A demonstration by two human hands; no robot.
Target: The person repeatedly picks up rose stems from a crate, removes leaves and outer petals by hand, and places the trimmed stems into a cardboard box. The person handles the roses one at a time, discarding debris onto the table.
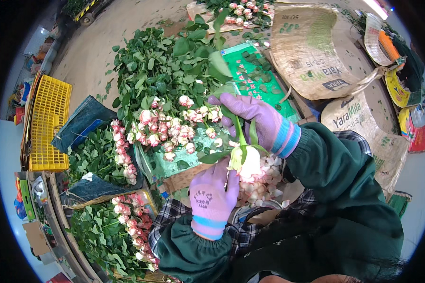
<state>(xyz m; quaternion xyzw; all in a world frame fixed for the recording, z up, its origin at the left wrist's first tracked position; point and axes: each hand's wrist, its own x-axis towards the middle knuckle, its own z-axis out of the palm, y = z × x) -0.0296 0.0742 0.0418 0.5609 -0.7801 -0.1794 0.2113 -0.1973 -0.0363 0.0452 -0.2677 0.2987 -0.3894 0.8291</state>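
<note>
A white rose with pink-edged petals (249,162) hangs head-down before me. My right hand (253,122), in a lilac glove with striped cuff, grips its green stem (241,134) above the bloom. My left hand (212,198), gloved alike, is at the bloom's left side; its fingertips are partly hidden by the flower, so their grip is unclear. Loose petals (260,187) lie heaped beneath the rose, near my lap. Just beyond my hands, a pile of leafy pink-and-white roses (159,127) rests on a green plastic sheet (173,166).
Bundled roses (124,152) and more roses (134,226) stand in wrapped stacks at left, near a yellow plastic crate (49,123). Printed woven sacks (304,46) drape at right. Another rose pile (244,12) lies at the far side. Scattered leaves (256,67) cover part of the sheet.
</note>
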